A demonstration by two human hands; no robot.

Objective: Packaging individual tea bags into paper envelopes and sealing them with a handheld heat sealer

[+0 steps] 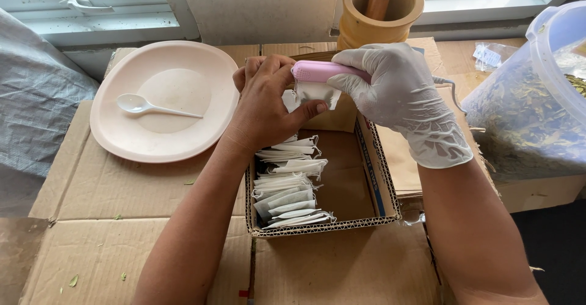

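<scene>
You have one view only, from the camera on your head. It looks steeply down and forward over your forearms at the cardboard-covered table (116,219), close enough that your elbows fall off the bottom edge. At the top it reaches the window sill (464,9) on the far wall.

A pink handheld sealer (323,71) clamps, apparently, a small white sachet's (317,94) top edge.

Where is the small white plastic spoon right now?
The small white plastic spoon lies on the round pale pink plate at the left of the head view, beside the bare left hand.
</scene>
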